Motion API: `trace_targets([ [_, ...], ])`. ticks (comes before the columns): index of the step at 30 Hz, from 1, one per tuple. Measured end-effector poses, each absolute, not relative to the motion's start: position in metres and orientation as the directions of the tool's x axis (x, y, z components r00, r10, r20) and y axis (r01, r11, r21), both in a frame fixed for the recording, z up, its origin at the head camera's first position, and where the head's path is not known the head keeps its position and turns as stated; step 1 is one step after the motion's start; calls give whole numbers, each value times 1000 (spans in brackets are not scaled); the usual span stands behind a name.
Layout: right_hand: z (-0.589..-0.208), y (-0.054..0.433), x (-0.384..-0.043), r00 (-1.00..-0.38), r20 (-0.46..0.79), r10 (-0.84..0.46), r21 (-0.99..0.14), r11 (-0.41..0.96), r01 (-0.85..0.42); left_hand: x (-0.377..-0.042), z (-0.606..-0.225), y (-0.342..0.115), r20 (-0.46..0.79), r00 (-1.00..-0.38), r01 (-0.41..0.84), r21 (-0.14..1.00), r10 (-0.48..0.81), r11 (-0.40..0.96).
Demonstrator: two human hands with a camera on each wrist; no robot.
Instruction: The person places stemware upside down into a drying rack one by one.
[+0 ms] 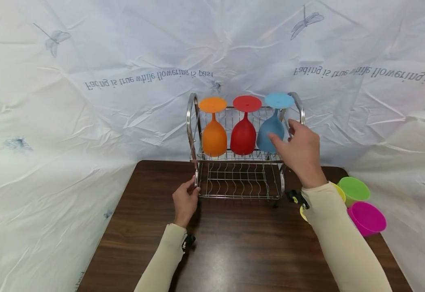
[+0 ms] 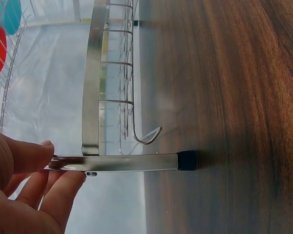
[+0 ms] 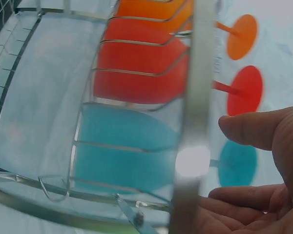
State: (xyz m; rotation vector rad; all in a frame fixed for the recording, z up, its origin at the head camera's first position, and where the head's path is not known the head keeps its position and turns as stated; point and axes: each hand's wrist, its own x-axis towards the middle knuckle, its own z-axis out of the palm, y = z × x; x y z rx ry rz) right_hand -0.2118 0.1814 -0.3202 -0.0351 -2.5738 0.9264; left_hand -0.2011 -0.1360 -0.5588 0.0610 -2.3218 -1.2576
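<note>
A two-tier metal dish rack (image 1: 234, 161) stands on the table. Three goblets sit upside down on its upper tier: orange (image 1: 214, 140) at left, red (image 1: 243, 140) in the middle, light blue (image 1: 265, 140) at right. My left hand (image 1: 185, 204) pinches the rack's front left upright (image 2: 117, 163) between thumb and fingers. Beside the blue goblet is my right hand (image 1: 303, 152), its thumb spread apart from its fingers. The right wrist view shows the thumb and fingers on either side of the blue goblet's foot (image 3: 238, 163), with no visible grip on it.
To the right on the brown table (image 1: 219, 251) stand a green cup (image 1: 353, 190), a magenta cup (image 1: 367, 219) and yellow ware (image 1: 340, 192) partly hidden by the right sleeve. A pale printed sheet (image 1: 216, 48) hangs behind the rack.
</note>
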Motion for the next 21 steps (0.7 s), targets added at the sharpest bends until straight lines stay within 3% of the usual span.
trace_targets([
  [11, -313, 214, -167, -879, 399, 260, -733, 666, -136, -201, -559, -135, 413, -877, 205, 785, -247, 585],
  [21, -321, 238, -125, -829, 392, 400, -766, 641, -53, -201, -560, -136, 398, -885, 202, 795, -240, 572],
])
